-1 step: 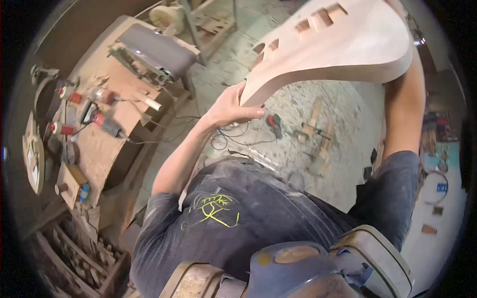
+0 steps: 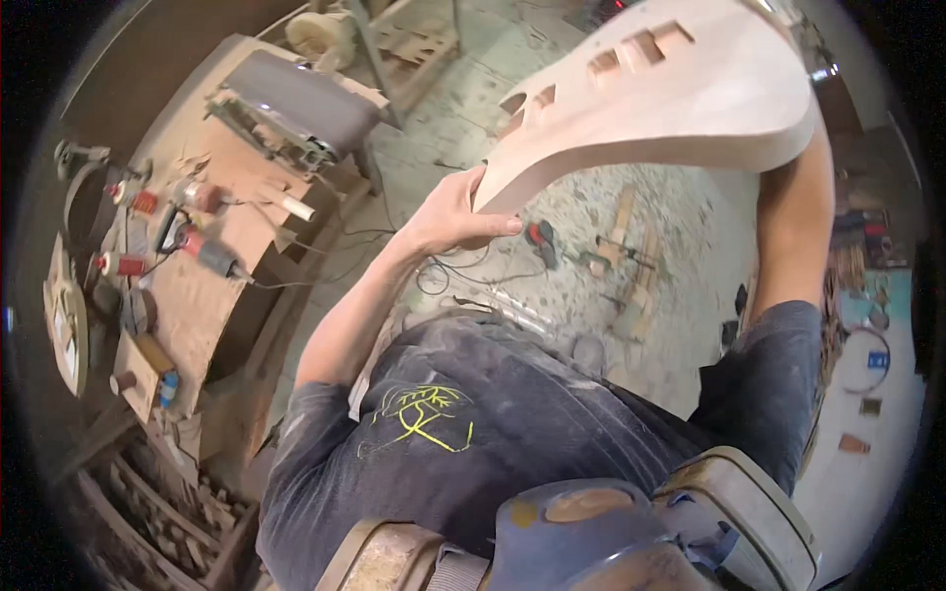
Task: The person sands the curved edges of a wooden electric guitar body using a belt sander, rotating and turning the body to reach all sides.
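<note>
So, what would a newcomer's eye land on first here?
Probably the pale guitar body, filling the upper right, with the left hand gripping its lower-left end. Next, the bulky respirator at the bottom centre, just below the yellow design on the dark shirt. Then the red-and-grey power tool on the cluttered bench at left.

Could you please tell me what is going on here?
A person's left hand grips the left end of a bare-wood guitar body with cutouts, held above the floor. The right forearm passes behind its right edge, so that hand is hidden. A red-and-grey power tool lies on the bench at left.
</note>
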A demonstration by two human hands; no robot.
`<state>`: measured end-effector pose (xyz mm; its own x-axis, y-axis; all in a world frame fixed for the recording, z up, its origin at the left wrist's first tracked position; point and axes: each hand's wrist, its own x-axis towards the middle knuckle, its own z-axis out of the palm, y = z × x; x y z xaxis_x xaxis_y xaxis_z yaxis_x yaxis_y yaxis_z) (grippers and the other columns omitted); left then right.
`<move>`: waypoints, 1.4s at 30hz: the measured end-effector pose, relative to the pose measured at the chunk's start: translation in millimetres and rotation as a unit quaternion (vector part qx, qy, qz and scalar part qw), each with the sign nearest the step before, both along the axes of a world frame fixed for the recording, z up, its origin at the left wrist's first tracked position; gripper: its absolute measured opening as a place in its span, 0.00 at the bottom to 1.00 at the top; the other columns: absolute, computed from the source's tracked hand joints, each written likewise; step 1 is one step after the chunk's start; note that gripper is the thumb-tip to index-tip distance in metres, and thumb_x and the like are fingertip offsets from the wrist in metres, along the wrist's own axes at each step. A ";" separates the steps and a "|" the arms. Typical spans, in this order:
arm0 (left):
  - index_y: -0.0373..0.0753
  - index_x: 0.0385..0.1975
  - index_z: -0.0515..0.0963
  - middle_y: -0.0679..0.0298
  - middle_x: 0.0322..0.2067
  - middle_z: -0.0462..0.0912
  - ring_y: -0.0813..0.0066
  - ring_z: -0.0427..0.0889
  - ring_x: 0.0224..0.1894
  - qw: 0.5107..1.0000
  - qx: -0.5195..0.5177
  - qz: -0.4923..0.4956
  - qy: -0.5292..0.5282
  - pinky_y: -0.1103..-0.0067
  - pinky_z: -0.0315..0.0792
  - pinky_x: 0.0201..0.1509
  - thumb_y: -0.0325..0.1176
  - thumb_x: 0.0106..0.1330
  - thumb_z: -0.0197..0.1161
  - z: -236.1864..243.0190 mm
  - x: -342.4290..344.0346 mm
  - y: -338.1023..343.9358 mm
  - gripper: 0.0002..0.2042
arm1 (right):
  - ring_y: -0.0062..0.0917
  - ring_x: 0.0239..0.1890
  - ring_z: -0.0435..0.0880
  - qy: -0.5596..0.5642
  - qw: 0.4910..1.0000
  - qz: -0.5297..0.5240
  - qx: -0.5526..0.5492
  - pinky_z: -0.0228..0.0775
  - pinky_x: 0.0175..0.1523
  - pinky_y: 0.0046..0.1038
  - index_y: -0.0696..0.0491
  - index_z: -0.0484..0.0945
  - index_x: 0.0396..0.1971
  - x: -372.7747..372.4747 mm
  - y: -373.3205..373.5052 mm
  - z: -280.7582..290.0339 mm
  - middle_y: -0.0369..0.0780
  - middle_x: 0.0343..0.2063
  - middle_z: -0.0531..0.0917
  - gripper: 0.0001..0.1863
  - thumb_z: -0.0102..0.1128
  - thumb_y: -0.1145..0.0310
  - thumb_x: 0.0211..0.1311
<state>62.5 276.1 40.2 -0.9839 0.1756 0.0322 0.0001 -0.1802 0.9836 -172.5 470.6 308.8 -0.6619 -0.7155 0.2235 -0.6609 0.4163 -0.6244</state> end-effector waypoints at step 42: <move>0.37 0.68 0.60 0.49 0.67 0.68 0.54 0.69 0.68 0.752 0.527 0.352 -0.181 0.59 0.59 0.73 0.56 0.80 0.34 -192.8 20.8 -27.7 0.30 | 0.40 0.33 0.84 -0.005 0.997 -0.038 0.066 0.76 0.42 0.33 0.59 0.83 0.45 195.4 91.1 -241.6 0.48 0.35 0.86 0.28 0.80 0.65 0.41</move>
<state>83.3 248.4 -152.6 -0.7987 -0.3292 -0.5038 0.2271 -0.9401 0.2542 22.9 561.7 67.2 -0.7171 -0.6858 0.1245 -0.6185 0.5437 -0.5674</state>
